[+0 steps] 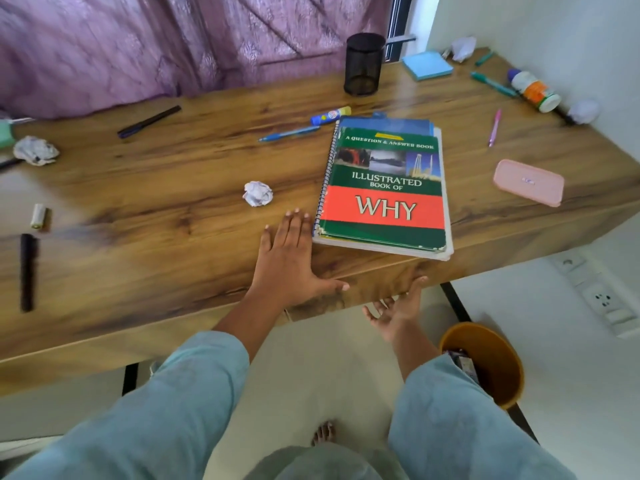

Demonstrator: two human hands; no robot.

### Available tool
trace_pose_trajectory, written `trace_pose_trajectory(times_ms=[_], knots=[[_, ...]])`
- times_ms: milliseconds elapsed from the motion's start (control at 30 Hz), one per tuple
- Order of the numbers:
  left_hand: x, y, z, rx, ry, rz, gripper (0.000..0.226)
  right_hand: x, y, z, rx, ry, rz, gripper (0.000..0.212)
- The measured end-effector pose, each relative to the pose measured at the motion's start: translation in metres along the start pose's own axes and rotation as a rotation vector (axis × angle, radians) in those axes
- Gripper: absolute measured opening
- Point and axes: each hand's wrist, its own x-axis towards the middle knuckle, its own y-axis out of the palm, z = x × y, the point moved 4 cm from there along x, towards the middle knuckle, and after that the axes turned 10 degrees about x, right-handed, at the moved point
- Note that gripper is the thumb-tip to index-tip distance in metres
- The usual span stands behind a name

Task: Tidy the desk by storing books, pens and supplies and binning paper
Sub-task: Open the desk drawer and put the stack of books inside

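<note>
Books (384, 188) lie lengthwise, just right of the left hand (291, 261)
Both hands open and empty; right hand (394, 308) hovers below the desk (138, 202) edge.

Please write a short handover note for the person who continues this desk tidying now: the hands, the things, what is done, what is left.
Left hand lies flat and open on the wooden desk, beside the stack of books topped by a green spiral-bound book.
Right hand is open, palm up, below the desk edge, holding nothing.
Done: books stacked.
Left: store the books; put scattered pens, such as the blue pen, into the black mesh cup; drop the crumpled white paper balls into the orange bin on the floor.
</note>
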Motion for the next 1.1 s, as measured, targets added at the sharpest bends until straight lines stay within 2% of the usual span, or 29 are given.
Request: trace_pose_trajectory(times_ms=[267, 467, 533, 600, 700, 767, 800, 867, 933, 967, 1033, 1100], knots=[[0.0, 0.0, 0.0, 0.016, -0.004, -0.021, 0.133, 0.006, -0.011, 0.0, 0.074, 0.078, -0.007, 0.093], [-0.001, 0.0, 0.0, 0.02, 0.001, 0.023, 0.138, -0.014, -0.061, -0.007, 0.037, 0.058, -0.044, 0.093], [-0.008, 0.0, -0.004, 0.005, -0.029, 0.017, 0.138, -0.028, -0.076, 0.003, -0.014, -0.042, -0.074, 0.081], [-0.025, 0.002, -0.017, -0.007, -0.053, -0.007, 0.135, -0.044, -0.088, 0.03, -0.09, -0.332, -0.218, 0.068], [-0.066, 0.014, -0.054, -0.096, 0.015, -0.015, 0.124, -0.089, -0.082, 0.088, -0.397, -0.902, -0.437, 0.061], [-0.093, 0.025, -0.082, -0.145, 0.129, -0.006, 0.112, -0.116, -0.065, 0.12, -0.709, -1.176, -0.441, 0.059], [-0.1, 0.029, -0.091, -0.149, 0.18, 0.004, 0.109, -0.122, -0.056, 0.129, -0.923, -1.248, -0.43, 0.059], [-0.106, 0.033, -0.1, -0.161, 0.225, 0.071, 0.117, -0.122, -0.042, 0.131, -1.458, -1.226, -0.37, 0.053], [-0.107, 0.031, -0.102, -0.181, 0.229, 0.173, 0.131, -0.119, -0.04, 0.11, -1.904, -1.02, -0.239, 0.043], [-0.11, 0.029, -0.104, -0.185, 0.233, 0.184, 0.135, -0.121, -0.044, 0.098, -2.003, -0.947, -0.182, 0.046], [-0.118, 0.027, -0.107, -0.188, 0.228, 0.176, 0.134, -0.136, -0.053, 0.079, -2.011, -0.956, -0.118, 0.052], [-0.13, 0.025, -0.112, -0.198, 0.219, 0.163, 0.116, -0.154, -0.062, 0.072, -2.04, -1.006, -0.063, 0.05]])
